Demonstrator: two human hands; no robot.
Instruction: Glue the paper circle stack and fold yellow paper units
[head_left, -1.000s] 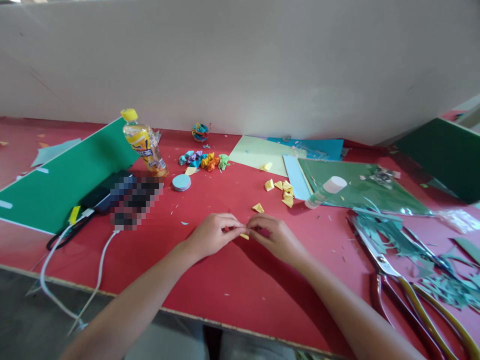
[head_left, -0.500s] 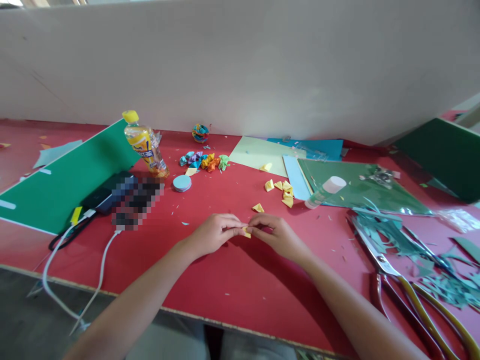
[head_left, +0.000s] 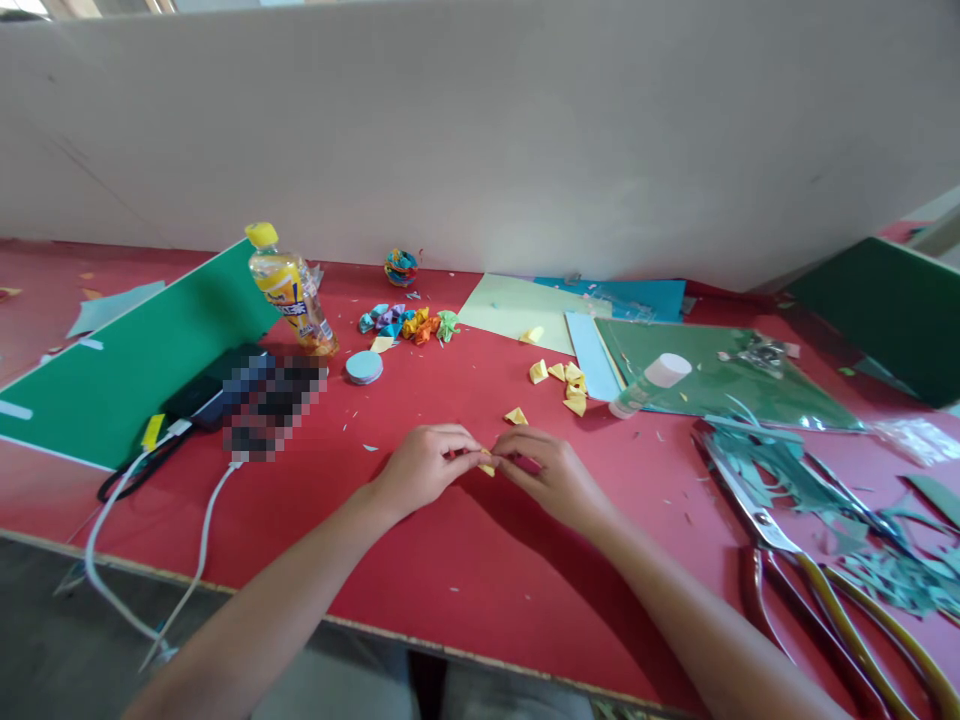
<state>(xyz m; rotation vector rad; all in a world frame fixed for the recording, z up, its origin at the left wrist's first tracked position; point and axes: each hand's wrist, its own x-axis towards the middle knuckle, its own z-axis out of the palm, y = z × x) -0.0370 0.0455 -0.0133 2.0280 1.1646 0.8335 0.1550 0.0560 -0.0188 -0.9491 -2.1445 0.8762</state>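
Between my fingertips is a small piece of yellow paper (head_left: 487, 467), mostly hidden by the fingers. My left hand (head_left: 433, 468) pinches it from the left, and my right hand (head_left: 546, 467) pinches it from the right, the two hands meeting just above the red table (head_left: 465, 560). Just beyond them lies one folded yellow paper piece (head_left: 515, 416). Farther back is a small cluster of similar folded yellow pieces (head_left: 575, 385). A glue stick (head_left: 651, 384) with a white cap leans at a tilt to their right.
Large scissors (head_left: 765, 525) and green paper scraps (head_left: 892, 580) lie at right. At left stand a drink bottle (head_left: 291, 295) and a green board (head_left: 150, 340), near a cabled black device (head_left: 217, 380). Colourful folded papers (head_left: 412, 323) and round paper discs (head_left: 364, 367) sit mid-table.
My fingers have shifted slightly on the yellow paper, and its visible part has moved a little to the left. Both hands keep their pinch; the other things stay in place.
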